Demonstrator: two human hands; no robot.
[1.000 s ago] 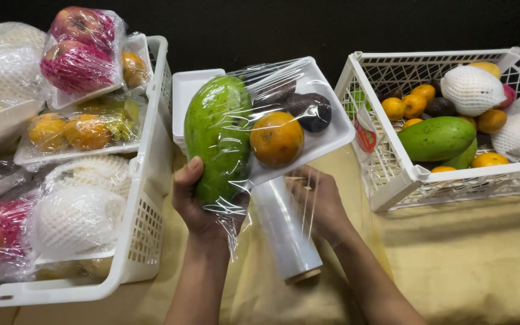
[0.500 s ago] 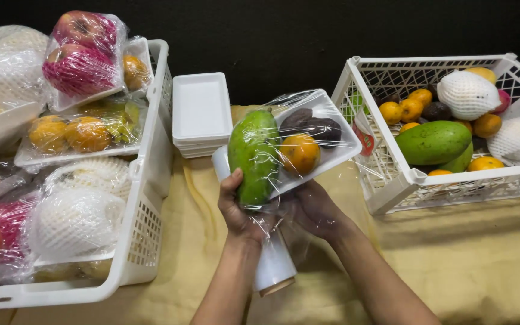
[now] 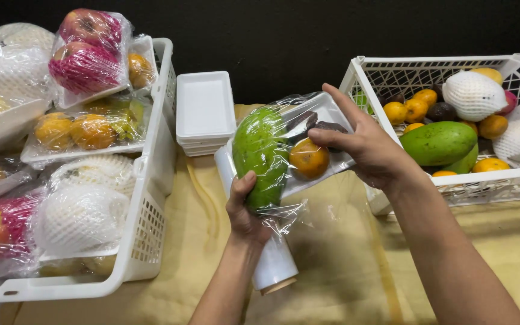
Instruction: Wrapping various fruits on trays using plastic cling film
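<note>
From the head view, the left hand [image 3: 247,207] grips the lower end of a film-wrapped white foam tray [image 3: 299,147] tilted above the yellow cloth [image 3: 338,265]. The right hand [image 3: 371,147] lies spread over its glossy wrap, thumb pressing near the orange [image 3: 308,158], beside the smooth green mango [image 3: 260,153]. A cling-film roll [image 3: 272,268] lies beneath.

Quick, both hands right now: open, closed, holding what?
Left hand: closed on the lower end of the wrapped fruit tray.
Right hand: fingers extended, pressing cling film over the tray's top, not gripping.
</note>
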